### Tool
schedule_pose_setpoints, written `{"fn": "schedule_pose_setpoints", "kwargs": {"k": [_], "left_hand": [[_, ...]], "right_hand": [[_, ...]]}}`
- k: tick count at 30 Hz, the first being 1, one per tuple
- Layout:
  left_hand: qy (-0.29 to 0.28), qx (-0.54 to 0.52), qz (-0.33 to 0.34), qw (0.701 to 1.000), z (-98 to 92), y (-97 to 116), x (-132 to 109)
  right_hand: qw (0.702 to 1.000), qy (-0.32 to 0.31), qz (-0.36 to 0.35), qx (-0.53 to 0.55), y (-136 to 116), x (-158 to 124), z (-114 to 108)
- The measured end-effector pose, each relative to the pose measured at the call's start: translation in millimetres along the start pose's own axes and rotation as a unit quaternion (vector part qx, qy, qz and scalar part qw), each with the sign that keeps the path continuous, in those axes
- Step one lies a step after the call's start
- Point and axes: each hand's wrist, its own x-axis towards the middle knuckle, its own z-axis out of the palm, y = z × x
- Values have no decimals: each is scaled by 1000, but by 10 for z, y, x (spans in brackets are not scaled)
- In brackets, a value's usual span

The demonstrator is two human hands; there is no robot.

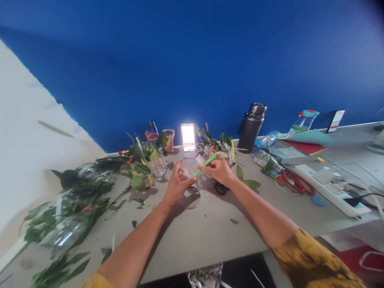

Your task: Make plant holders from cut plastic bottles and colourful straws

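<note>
Near the middle of the table, my left hand (175,187) curves its fingers round a clear plastic piece (186,173), whose full shape I cannot make out. My right hand (220,171) pinches a bright green straw (207,164), slanting with its lower end beside the clear piece and my left fingertips. Just below my left hand is a clear round rim (191,207); whether it joins the held piece is unclear. Black-handled scissors (221,189) lie under my right wrist, partly hidden.
Clear cups (158,166) with leaves and coloured straws stand behind my hands. Leafy cuttings and plastic bottles (67,232) crowd the left. A lit phone screen (188,138) stands at the back wall, with a dark flask (251,130) to its right. A power strip (330,190) lies farther right.
</note>
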Motion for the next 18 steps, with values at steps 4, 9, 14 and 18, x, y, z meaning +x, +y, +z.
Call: {"fn": "schedule_pose_setpoints", "kwargs": {"k": [4,9,14,18], "left_hand": [[24,72,14,997,14,15,0],[-2,79,3,997,39,69,-67],[-2,54,1,999,72,70,-113],[15,-18,-23,999,68,17,-82]], "right_hand": [[1000,-8,-1,-20,-11,-18,52],[1000,-2,13,-29,-5,-7,35],[999,-4,14,-39,-19,-3,11],[1000,2,5,-20,-46,-16,-11]]}}
